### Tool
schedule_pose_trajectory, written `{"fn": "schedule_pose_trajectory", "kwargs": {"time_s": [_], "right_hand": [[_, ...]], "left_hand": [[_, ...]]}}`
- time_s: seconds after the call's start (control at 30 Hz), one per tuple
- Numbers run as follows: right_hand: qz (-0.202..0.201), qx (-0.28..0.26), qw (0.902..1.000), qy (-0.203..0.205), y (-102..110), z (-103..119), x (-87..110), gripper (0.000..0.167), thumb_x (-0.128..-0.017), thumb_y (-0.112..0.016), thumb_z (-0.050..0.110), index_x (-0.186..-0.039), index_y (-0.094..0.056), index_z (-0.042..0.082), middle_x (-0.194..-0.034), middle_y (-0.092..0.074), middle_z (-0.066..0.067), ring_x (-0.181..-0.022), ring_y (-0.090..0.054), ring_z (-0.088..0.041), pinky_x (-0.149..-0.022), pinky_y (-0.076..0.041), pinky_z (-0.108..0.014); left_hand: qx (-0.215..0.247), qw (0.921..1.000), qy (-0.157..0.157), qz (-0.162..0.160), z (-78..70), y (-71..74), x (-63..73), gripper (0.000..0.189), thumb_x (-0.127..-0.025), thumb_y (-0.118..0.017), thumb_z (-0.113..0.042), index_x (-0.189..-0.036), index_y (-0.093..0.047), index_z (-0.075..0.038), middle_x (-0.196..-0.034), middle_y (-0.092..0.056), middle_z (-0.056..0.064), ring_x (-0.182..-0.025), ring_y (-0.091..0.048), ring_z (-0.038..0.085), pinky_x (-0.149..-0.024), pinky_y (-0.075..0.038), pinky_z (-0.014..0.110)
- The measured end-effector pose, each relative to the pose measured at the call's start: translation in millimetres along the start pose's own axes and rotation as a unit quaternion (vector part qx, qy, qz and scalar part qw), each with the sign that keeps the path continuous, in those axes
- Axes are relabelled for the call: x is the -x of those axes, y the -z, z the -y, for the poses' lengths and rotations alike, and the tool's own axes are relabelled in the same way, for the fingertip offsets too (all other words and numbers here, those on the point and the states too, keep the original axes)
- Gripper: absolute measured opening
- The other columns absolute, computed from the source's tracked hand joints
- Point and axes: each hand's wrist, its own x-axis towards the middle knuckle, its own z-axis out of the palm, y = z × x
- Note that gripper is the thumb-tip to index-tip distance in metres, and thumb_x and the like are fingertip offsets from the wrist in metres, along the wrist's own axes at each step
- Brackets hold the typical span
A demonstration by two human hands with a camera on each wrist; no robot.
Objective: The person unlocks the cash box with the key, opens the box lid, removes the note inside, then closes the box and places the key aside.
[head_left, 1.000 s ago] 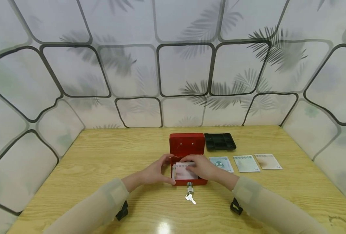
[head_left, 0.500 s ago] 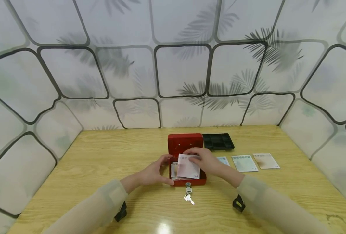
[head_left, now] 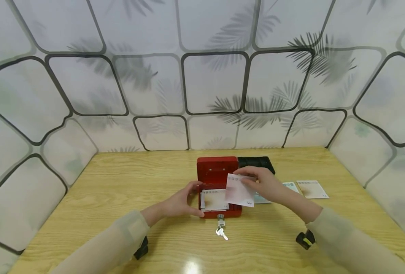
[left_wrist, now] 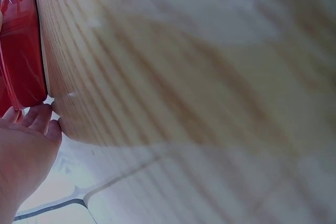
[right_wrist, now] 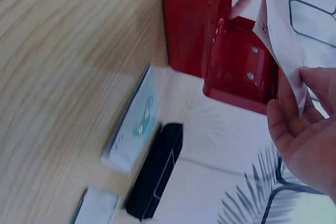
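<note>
A red cash box (head_left: pixel 205 215) stands with its lid (head_left: pixel 217 169) raised. Inside lies a pile of banknotes (head_left: pixel 215 199), a pale brownish one on top. My left hand (head_left: pixel 180 203) holds the box at its left side, thumb at the front corner and fingers at the back corner; in the left wrist view the fingertips (left_wrist: pixel 39 116) touch the red wall. Between thumb and fingers, my right hand (head_left: pixel 269 186) pinches a pink banknote (head_left: pixel 239 192) above the box's right edge. The right wrist view shows that pink banknote (right_wrist: pixel 283 45) slightly bent.
Keys (head_left: pixel 221 231) hang from the lock at the box's front. Right of the box lie a blue banknote (head_left: pixel 262 199) and a green one (head_left: pixel 291 186), both partly covered by my right hand and arm, then a brown one (head_left: pixel 312 189). Behind is a black compartment tray (head_left: pixel 257 162).
My right hand has lifted the pink banknote out of the box and carried it rightward, uncovering the brownish one beneath. The left hand has stayed at the box.
</note>
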Motion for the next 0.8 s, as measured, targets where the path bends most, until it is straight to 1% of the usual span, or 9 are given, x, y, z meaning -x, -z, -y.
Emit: {"fn": "schedule_pose_trajectory", "kwargs": {"time_s": [0.2, 0.37, 0.47, 0.53, 0.67, 0.8], "right_hand": [[0.008, 0.024, 0.9997, -0.007, 20, -8, 15.2, 0.026, -0.095, -0.061, 0.006, -0.12, -0.066, 0.01, -0.115, -0.066, -0.005, -0.105, -0.061, -0.026, -0.085, -0.052, -0.043], [0.018, 0.036, 0.9991, -0.011, 30, -12, 28.7, 0.025, -0.096, -0.061, 0.006, -0.119, -0.067, 0.01, -0.115, -0.066, -0.005, -0.1, -0.06, -0.022, -0.081, -0.053, -0.036], [0.029, 0.04, 0.9987, -0.011, 35, -16, 35.2, 0.025, -0.096, -0.06, 0.006, -0.119, -0.067, 0.01, -0.114, -0.066, -0.006, -0.094, -0.06, -0.019, -0.077, -0.052, -0.032], [0.041, 0.047, 0.9979, -0.016, 37, -19, 38.8, 0.024, -0.096, -0.061, 0.008, -0.119, -0.067, 0.011, -0.113, -0.067, -0.004, -0.091, -0.059, -0.017, -0.076, -0.052, -0.03], [0.061, 0.05, 0.9966, -0.026, 36, -27, 45.7, 0.024, -0.096, -0.062, 0.011, -0.119, -0.068, 0.014, -0.11, -0.066, 0.001, -0.092, -0.057, -0.014, -0.078, -0.051, -0.03], [0.084, 0.024, 0.9958, -0.027, 30, -36, 50.6, 0.023, -0.096, -0.061, 0.011, -0.118, -0.067, 0.012, -0.103, -0.064, 0.003, -0.081, -0.053, -0.011, -0.069, -0.049, -0.027]], "left_hand": [[0.001, 1.0, -0.003, 0.002, 2.1, -0.6, -0.4, 0.09, -0.076, -0.085, -0.024, -0.145, -0.031, -0.009, -0.143, -0.042, 0.01, -0.132, -0.037, 0.029, -0.112, -0.024, 0.05], [0.002, 1.0, -0.002, 0.002, 2.4, -0.8, -1.1, 0.088, -0.076, -0.085, -0.024, -0.145, -0.031, -0.01, -0.143, -0.042, 0.01, -0.132, -0.037, 0.028, -0.112, -0.024, 0.05], [0.0, 1.0, 0.0, 0.0, 1.1, -0.4, -1.0, 0.089, -0.076, -0.085, -0.025, -0.145, -0.031, -0.01, -0.143, -0.042, 0.01, -0.132, -0.038, 0.028, -0.112, -0.024, 0.05], [0.0, 1.0, 0.002, 0.0, 0.4, 0.0, -0.8, 0.089, -0.076, -0.085, -0.025, -0.146, -0.031, -0.01, -0.143, -0.042, 0.01, -0.132, -0.037, 0.028, -0.112, -0.024, 0.05], [-0.002, 1.0, 0.0, 0.0, 0.1, 0.1, -1.2, 0.089, -0.077, -0.085, -0.026, -0.146, -0.031, -0.009, -0.143, -0.042, 0.01, -0.132, -0.037, 0.029, -0.112, -0.025, 0.05], [-0.007, 0.9999, -0.01, -0.004, 1.4, -1.0, -1.6, 0.091, -0.075, -0.086, -0.024, -0.146, -0.031, -0.007, -0.143, -0.042, 0.012, -0.132, -0.038, 0.03, -0.112, -0.025, 0.049]]}}
